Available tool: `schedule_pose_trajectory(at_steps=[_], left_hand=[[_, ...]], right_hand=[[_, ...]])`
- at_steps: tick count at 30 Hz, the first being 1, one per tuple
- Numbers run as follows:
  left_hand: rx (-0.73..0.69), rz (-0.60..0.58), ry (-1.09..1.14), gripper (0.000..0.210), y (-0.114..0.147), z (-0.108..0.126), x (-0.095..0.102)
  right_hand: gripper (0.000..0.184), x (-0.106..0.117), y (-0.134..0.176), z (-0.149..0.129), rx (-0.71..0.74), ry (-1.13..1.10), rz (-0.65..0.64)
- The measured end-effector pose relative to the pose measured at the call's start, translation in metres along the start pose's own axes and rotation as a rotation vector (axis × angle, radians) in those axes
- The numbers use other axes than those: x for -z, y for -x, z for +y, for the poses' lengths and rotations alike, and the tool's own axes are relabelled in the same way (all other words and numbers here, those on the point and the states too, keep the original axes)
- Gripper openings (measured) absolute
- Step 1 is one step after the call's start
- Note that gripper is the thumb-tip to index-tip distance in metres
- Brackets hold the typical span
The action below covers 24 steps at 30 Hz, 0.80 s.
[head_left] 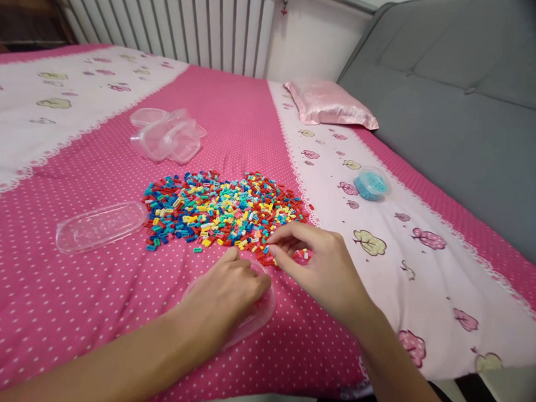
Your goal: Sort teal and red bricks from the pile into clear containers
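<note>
A wide heap of small coloured plastic building bricks lies on the pink dotted bedspread. At its near right edge is my right hand, thumb and forefinger drawn together over red bricks; whatever is between the tips is too small to make out. My left hand is above a clear plastic container in front of the heap, with fingers curled down. Its fingertips are hidden, and a little red shows inside the container beneath them.
Left of the heap lies a clear oval lid. Stacked clear containers sit behind it. To the right stands a small tub of blue pieces. A pink pillow rests near the grey headboard, and a white radiator is behind the bed.
</note>
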<state>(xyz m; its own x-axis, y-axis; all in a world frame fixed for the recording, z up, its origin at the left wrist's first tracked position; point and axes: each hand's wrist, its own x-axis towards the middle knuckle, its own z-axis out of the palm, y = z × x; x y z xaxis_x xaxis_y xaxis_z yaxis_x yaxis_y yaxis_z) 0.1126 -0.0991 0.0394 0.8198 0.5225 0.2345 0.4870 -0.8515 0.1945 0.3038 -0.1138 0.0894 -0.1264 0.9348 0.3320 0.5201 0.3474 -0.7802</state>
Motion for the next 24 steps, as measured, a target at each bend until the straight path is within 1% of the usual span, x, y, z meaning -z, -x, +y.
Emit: schedule_pose_trajectory(at_steps=[4, 7, 12, 16, 18, 21, 24], left_hand=[[-0.003, -0.008, 0.025, 0.027, -0.001, 0.003, 0.005], [-0.007, -0.005, 0.002, 0.026, -0.004, 0.005, 0.007], [-0.021, 0.021, -0.075, 0.023, -0.007, 0.004, 0.007], [-0.033, 0.002, -0.061, 0.024, -0.006, 0.004, 0.005], [-0.034, 0.009, -0.040, 0.025, -0.005, 0.004, 0.006], [-0.015, 0.029, 0.013, 0.027, -0.003, 0.000, 0.015], [0.037, 0.041, 0.090, 0.026, 0.002, -0.007, 0.036]], right_hand=[[0.012, 0.000, 0.000, 0.000, 0.003, 0.003, -0.003], [0.012, 0.001, 0.000, -0.001, -0.002, 0.011, -0.009], [0.012, 0.001, 0.000, -0.003, -0.017, 0.010, -0.025], [0.012, 0.001, 0.001, -0.002, -0.015, 0.015, -0.026], [0.013, 0.001, 0.001, -0.002, -0.008, 0.014, -0.031], [0.014, 0.003, 0.002, -0.003, -0.011, 0.012, -0.052], [0.017, 0.005, 0.002, -0.006, -0.026, -0.051, -0.123]])
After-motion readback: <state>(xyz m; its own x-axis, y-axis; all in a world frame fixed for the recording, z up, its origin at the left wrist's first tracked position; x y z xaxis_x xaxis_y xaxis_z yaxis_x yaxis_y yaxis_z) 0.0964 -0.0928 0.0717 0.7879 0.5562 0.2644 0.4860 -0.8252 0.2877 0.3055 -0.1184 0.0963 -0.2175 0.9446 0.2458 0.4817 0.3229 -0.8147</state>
